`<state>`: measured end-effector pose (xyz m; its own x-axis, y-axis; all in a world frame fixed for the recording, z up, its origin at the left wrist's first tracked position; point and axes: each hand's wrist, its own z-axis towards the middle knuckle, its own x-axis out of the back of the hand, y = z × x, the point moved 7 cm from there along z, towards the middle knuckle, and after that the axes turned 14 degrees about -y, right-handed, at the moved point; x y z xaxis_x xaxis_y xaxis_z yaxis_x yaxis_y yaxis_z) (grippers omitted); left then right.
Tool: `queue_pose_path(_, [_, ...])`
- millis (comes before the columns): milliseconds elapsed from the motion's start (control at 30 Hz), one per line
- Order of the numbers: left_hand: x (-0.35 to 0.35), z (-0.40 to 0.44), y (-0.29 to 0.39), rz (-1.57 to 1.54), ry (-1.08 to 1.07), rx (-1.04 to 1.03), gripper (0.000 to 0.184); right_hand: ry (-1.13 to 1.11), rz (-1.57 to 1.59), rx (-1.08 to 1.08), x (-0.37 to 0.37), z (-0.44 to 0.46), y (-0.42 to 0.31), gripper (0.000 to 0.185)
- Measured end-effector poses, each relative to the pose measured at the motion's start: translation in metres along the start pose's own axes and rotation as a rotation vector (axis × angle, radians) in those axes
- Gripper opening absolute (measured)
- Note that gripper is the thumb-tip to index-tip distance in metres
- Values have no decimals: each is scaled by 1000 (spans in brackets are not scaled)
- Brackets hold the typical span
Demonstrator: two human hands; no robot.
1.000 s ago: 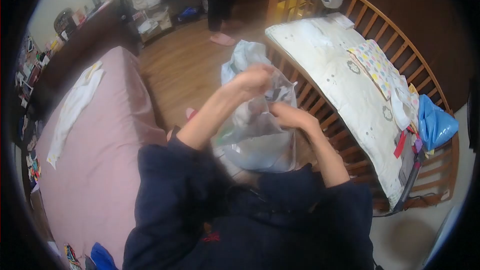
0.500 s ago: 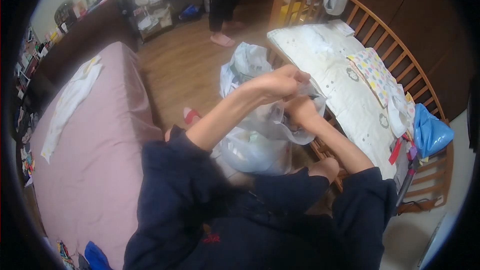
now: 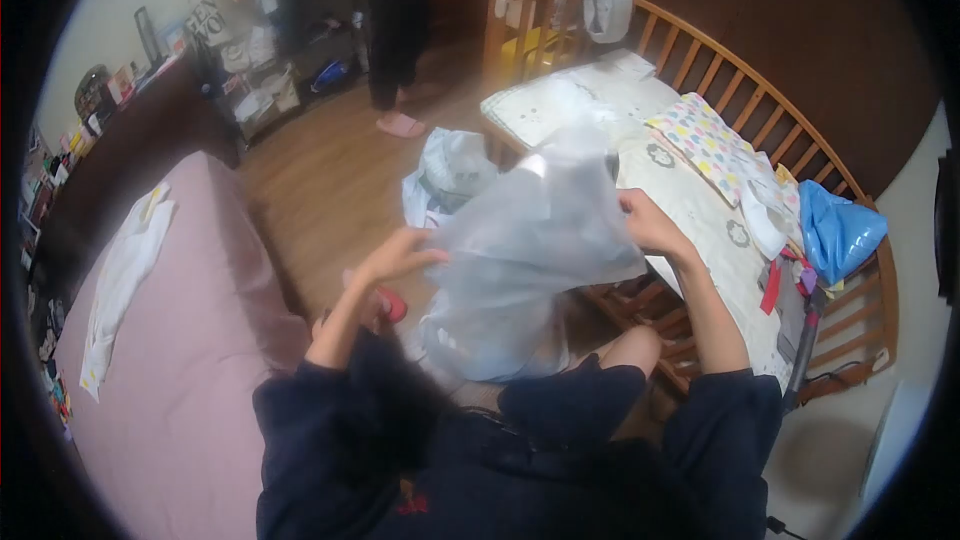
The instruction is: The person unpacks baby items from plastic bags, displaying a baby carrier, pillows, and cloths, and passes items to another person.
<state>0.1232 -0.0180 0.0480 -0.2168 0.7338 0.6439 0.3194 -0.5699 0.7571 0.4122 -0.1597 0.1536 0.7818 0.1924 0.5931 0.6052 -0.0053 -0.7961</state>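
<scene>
A translucent plastic bag (image 3: 540,215) is spread out between my two hands. My right hand (image 3: 650,220) is closed on its right edge, near the bed rail. My left hand (image 3: 400,255) pinches its left edge, thumb pointing inward. Under the spread plastic, a filled whitish bag (image 3: 490,340) rests in front of my knees; whether the two are one bag I cannot tell. Farther off on the floor stands another stuffed plastic bag (image 3: 450,170). What the bags contain is blurred.
To the right is a wooden-railed bed (image 3: 770,100) with a patterned mattress, a dotted cloth (image 3: 700,140) and a blue plastic bag (image 3: 840,230). A pink-covered bed (image 3: 200,310) lies left, with a white cloth (image 3: 130,280). A person in dark trousers (image 3: 395,30) stands beyond.
My hands were close together at the bag's gathered top; now they are wide apart, with the plastic stretched between them. The view has shifted, and my left hand has moved left and down.
</scene>
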Motion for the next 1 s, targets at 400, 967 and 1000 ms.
queue_pose_path(400, [37,-73,-124,-330,520,135,22,7,56,-90,47,-53,-19,30])
queue_pose_path(967, [5,-110,-225,-201,883,439,30,330,1054,205,133,-102,-24,22])
queue_pose_path(1000, [1,-106,-214,-201,889,426,30,345,1041,215,132,-97,-44,19])
